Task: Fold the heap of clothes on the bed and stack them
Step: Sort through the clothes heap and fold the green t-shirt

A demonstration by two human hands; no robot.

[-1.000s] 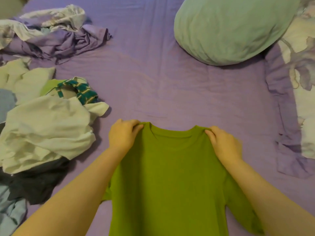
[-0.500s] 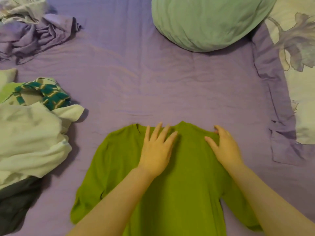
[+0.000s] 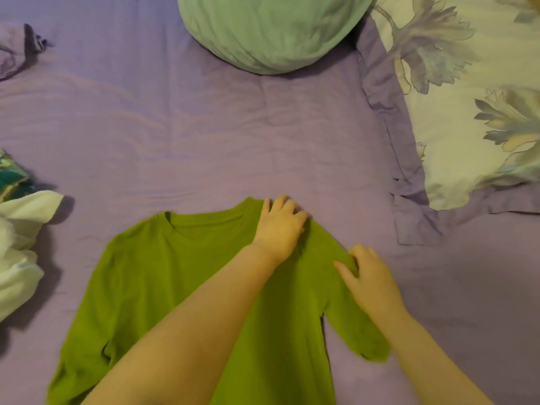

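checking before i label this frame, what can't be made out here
- Shirt hem: cut off by the head view's bottom edge; part of the front is covered by the left arm.
- Left hand fingertips: curled down at the shoulder seam, so whether they pinch or only press is unclear.
- Right hand: its palm is hidden.
- Heap: mostly cut off by the left edge.

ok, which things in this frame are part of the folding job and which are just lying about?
Part of the job:
- green T-shirt, spread flat on the bed sheet
- left hand, on the shirt's right shoulder near the collar
- right hand, at the right sleeve seam
- heap of unfolded clothes, at the left edge

Lying about:
- green pillow
- floral pillow
- crumpled purple fabric, top left
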